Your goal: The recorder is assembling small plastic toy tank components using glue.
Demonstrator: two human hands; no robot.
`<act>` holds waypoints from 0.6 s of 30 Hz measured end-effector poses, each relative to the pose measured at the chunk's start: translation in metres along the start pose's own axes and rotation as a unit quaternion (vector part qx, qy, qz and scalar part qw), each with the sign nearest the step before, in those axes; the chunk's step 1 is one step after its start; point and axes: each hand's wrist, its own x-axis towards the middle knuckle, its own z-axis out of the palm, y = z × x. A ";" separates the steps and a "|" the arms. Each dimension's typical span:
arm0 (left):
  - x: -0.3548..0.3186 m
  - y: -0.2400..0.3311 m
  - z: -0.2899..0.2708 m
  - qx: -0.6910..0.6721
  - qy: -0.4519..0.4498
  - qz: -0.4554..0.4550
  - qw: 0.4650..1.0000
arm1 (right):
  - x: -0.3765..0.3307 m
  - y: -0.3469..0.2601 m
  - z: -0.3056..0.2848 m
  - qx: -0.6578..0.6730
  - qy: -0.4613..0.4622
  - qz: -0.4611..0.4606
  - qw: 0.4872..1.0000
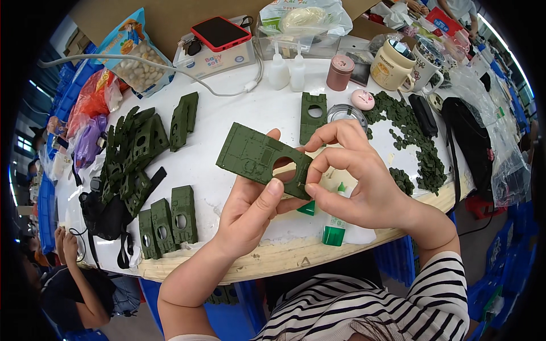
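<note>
My left hand (247,213) is closed round a dark green plastic toy tank hull (247,150), thumb on its top face and fingers beneath. The hull is tilted above the table and has a large round hole near its right end. At that end my right hand (364,179) has its thumb and index finger pinched together against the edge; any small piece between them is hidden. Below my right hand lies a white glue bottle with a green cap (334,234), partly covered. Another tank hull (311,128) lies just behind my hands.
Three hulls (183,207) line the front left edge, near a heap of green parts (136,139). Many small green pieces (429,165) spread at the right. White squeeze bottles (278,73), a pink tin (340,74) and mugs (392,65) stand behind. Another person's hand (69,247) shows far left.
</note>
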 end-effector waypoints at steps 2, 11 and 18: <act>0.000 0.000 0.000 0.003 0.002 -0.003 1.000 | 0.000 0.001 0.000 -0.004 0.002 -0.003 1.000; 0.000 -0.001 0.000 0.001 -0.001 -0.001 1.000 | 0.001 0.001 0.000 -0.024 0.011 -0.018 0.999; 0.000 -0.001 0.000 0.001 -0.006 0.005 1.000 | 0.001 0.001 -0.001 -0.024 0.003 -0.028 0.999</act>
